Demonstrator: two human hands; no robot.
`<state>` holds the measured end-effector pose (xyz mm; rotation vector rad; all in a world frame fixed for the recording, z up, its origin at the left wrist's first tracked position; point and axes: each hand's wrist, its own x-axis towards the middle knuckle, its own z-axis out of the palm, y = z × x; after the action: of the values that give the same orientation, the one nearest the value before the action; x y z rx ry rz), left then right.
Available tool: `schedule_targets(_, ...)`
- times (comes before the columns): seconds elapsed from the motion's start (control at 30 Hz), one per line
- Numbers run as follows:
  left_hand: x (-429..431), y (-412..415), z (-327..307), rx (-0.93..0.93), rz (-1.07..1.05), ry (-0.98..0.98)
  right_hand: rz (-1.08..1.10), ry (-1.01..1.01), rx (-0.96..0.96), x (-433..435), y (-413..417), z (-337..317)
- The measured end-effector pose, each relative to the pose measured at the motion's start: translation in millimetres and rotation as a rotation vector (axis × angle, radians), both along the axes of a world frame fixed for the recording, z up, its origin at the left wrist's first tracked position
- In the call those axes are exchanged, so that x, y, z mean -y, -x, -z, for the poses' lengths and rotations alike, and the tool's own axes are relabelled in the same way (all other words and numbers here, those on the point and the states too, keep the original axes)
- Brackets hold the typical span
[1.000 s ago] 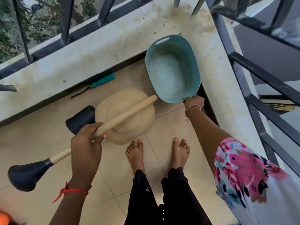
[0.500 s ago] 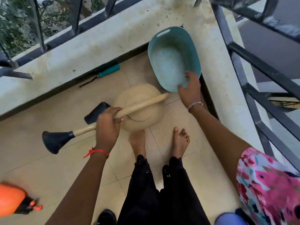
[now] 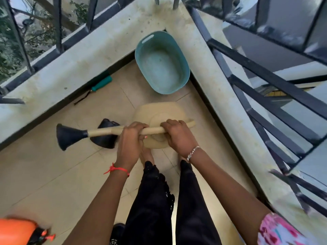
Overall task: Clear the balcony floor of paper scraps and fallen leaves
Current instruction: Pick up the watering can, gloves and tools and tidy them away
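The person stands on the balcony floor [image 3: 53,174] and holds a long beige stick [image 3: 100,132] with both hands. The left hand [image 3: 130,140] and the right hand [image 3: 178,137] sit side by side near one end, and each grip is wrapped tight around the stick, likely so the long tool does not wobble. The stick lies almost flat and runs across the person's front, above the feet. Its black flared end [image 3: 69,137] points left and hangs in the air. Under the hands, a round beige thing like a hat [image 3: 159,110] and a black thing [image 3: 106,144] lie on the floor. A teal basket [image 3: 182,71] sits in the far corner of the floor, maybe to keep it out of the way. A green-handled tool [image 3: 101,84] lies along the far edge. I see no paper scraps or leaves for sure.
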<state>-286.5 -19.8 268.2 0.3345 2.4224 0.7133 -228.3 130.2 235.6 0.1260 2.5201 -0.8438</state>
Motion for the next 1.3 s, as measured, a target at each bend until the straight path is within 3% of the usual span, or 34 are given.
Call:
schedule_targets(0.33, -98, -30, 15, 0.091, 0.485, -0.121, 0.476, -0.048, 0.109, -63, -94, -24)
schedule_targets(0.6, -149, -44, 44, 0.093, 0.759, -0.055, 0.691, -0.056, 0.164, -78, -132, -2)
schedule_targets(1.0, -179, -44, 53, 0.002, 0.839, -0.077, 0.807, -0.127, 0.165, -90, -129, 26)
schedule_targets(1.3, -177, -48, 59, -0.094, 0.963, 0.053, 0.827, -0.109, 0.146, -96, -146, 14)
